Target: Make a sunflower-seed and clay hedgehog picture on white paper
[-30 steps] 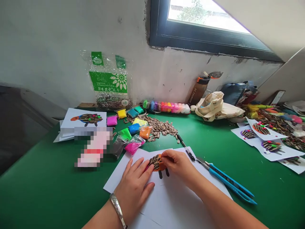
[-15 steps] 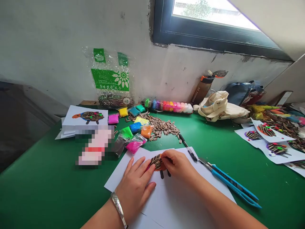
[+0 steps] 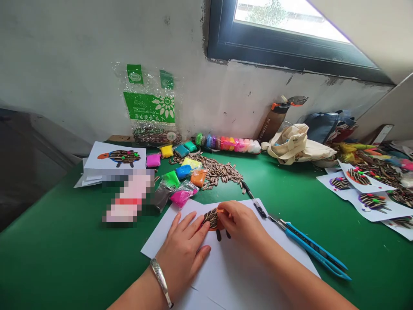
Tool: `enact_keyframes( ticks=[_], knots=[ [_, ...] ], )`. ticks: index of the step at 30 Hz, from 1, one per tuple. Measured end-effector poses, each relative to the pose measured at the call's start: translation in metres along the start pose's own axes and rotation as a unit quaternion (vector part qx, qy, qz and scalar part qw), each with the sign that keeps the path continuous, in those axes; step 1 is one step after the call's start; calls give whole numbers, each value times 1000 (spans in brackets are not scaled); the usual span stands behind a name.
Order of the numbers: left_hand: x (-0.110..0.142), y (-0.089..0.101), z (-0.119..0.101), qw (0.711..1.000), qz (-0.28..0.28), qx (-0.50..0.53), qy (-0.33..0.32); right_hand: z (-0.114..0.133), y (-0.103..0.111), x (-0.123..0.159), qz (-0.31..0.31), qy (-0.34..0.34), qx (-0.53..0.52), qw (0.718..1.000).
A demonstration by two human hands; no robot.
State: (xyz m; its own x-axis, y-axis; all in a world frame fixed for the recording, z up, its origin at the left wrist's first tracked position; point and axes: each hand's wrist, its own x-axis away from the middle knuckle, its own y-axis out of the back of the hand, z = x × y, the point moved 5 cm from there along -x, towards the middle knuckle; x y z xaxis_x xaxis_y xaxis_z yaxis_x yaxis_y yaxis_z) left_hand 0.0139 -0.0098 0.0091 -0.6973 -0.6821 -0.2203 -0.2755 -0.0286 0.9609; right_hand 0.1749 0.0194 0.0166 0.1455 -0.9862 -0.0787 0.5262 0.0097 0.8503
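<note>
A left hand (image 3: 185, 245) lies flat, fingers spread, on white paper (image 3: 235, 271), fingertips touching a seed-covered figure (image 3: 211, 218) near the sheet's far edge. The right hand (image 3: 240, 224) bunches its fingers at the figure's orange side; I cannot tell whether they grip anything. Beyond are bagged colored clay (image 3: 183, 172), then loose striped seeds (image 3: 222, 171).

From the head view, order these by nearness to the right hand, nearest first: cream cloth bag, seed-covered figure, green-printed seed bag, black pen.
From the right hand:
1. Seed-covered figure: right beside it, on its left.
2. Black pen: just beyond it.
3. Cream cloth bag: farther back, right.
4. Green-printed seed bag: far back, left.
</note>
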Motion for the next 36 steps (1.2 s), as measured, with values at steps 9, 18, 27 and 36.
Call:
enact_keyframes(
  ticks=[9, 18, 27, 36],
  knots=[
    [-1, 0, 0, 1000, 3, 0, 3, -1, 1, 9, 6, 15, 38, 999],
    [-2, 0, 0, 1000, -4, 6, 2, -1, -6, 9, 16, 22, 44, 999],
    [1, 1, 2, 999, -28, 18, -3, -23, 24, -22, -27, -1, 80, 996],
    [1, 0, 4, 1000, -4, 26, 1, -33, 16, -96, -5, -7, 198, 980]
  ],
)
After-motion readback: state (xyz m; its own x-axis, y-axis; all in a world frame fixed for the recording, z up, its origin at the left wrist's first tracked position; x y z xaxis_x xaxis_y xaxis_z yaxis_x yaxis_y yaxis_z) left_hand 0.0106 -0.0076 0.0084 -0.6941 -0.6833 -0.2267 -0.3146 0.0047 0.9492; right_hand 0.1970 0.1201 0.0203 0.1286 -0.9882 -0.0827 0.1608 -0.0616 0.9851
